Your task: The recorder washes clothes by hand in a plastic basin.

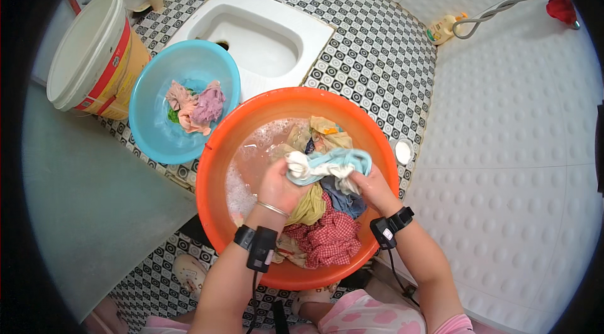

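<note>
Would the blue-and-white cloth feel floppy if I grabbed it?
The blue-and-white cloth would probably be floppy: it bunches in soft folds. It might feel heavy if wet: foamy water lies in the orange tub.

Big round plastic tub [212, 190]: coloured orange
Round plastic basin [148, 115]: coloured sky blue
Bunched cloth [331, 163]: coloured pale blue and white
Crumpled cloth [328, 239]: checked in red and white
Tiled floor [358, 52]: patterned in black and white

A squat toilet [267, 38] lies between a bucket [112, 60] and a bottle [442, 30].
</note>
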Demonstrator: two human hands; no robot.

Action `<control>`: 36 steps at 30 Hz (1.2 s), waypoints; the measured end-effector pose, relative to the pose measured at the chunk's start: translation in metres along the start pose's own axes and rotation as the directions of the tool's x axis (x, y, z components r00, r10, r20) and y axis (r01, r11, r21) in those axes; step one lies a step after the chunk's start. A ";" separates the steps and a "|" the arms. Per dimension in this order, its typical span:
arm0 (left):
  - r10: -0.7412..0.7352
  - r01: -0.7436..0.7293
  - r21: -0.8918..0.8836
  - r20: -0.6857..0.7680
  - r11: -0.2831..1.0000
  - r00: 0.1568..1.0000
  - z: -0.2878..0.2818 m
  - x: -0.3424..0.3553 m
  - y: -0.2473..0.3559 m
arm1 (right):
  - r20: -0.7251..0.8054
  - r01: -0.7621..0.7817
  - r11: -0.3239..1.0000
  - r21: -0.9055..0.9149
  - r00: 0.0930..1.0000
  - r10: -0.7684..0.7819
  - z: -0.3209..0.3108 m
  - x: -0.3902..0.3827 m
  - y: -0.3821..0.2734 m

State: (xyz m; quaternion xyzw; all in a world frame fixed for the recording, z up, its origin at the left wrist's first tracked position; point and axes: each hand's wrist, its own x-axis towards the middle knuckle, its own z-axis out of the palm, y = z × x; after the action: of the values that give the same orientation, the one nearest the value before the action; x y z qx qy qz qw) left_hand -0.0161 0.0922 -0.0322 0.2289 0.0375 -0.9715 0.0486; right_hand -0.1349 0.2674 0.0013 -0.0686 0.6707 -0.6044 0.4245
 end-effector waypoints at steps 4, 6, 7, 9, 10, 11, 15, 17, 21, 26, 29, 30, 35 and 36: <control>-0.092 0.124 0.231 -0.143 0.965 0.985 -0.003 0.004 -0.032 | 0.051 0.334 0.638 -0.694 0.907 -0.419 0.027 -0.002 -0.010; -0.199 0.201 0.029 -0.045 0.979 0.979 0.013 0.002 -0.039 | 0.305 0.529 0.454 -0.717 0.824 -0.478 0.049 -0.015 -0.025; -0.167 0.167 0.056 -0.007 0.984 0.986 0.012 -0.001 -0.040 | 0.338 0.516 0.423 -0.745 0.838 -0.429 0.064 -0.025 -0.040; -0.189 0.189 0.012 0.151 0.982 0.970 -0.016 0.005 -0.036 | 0.374 0.518 0.389 -0.762 0.842 -0.387 0.085 -0.031 -0.046; -0.151 0.145 0.066 0.092 0.987 0.984 -0.029 0.007 -0.038 | 0.380 0.548 0.350 -0.759 0.811 -0.446 0.086 -0.027 -0.037; -0.125 0.120 0.115 0.038 0.986 0.991 -0.031 0.009 -0.043 | 0.378 0.564 0.306 -0.767 0.783 -0.495 0.082 -0.023 -0.028; 0.026 0.021 0.259 -0.174 0.966 0.984 -0.004 0.008 -0.060 | 0.053 0.325 0.496 -0.805 0.873 -0.486 0.065 0.004 -0.018; 0.042 -0.007 0.260 -0.129 0.966 0.991 -0.018 0.006 -0.054 | 0.158 0.393 0.420 -0.818 0.855 -0.493 0.072 -0.005 -0.012; 0.089 0.008 0.405 -0.220 0.914 0.972 -0.007 0.005 -0.048 | 0.225 0.452 0.472 -0.757 0.858 -0.462 0.060 -0.006 -0.005; 0.014 0.027 0.217 -0.185 0.976 0.983 0.000 0.003 -0.037 | 0.051 0.390 0.702 -0.597 0.891 -0.451 0.045 0.005 -0.027; 0.219 -0.110 0.332 -0.309 0.937 0.926 -0.005 0.003 -0.044 | 0.379 0.669 0.415 -0.617 0.714 -0.589 0.068 -0.013 -0.024; 0.219 -0.110 0.330 -0.313 0.938 0.924 -0.005 0.002 -0.043 | 0.366 0.671 0.455 -0.585 0.719 -0.590 0.078 -0.021 -0.029; 0.133 -0.009 0.422 -0.264 0.907 0.955 -0.001 0.000 -0.057 | 0.224 0.559 0.409 -0.722 0.747 -0.625 0.055 0.011 -0.006; 0.119 0.040 0.460 -0.313 0.887 0.942 0.004 0.000 -0.063 | 0.081 0.443 0.467 -0.765 0.786 -0.613 0.048 0.017 -0.005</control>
State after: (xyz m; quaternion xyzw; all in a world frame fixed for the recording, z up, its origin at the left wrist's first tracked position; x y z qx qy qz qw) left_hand -0.0251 0.1540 -0.0259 0.3950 -0.1909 -0.8986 0.0060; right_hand -0.1161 0.2196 0.0016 -0.3794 0.8419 -0.3760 0.0762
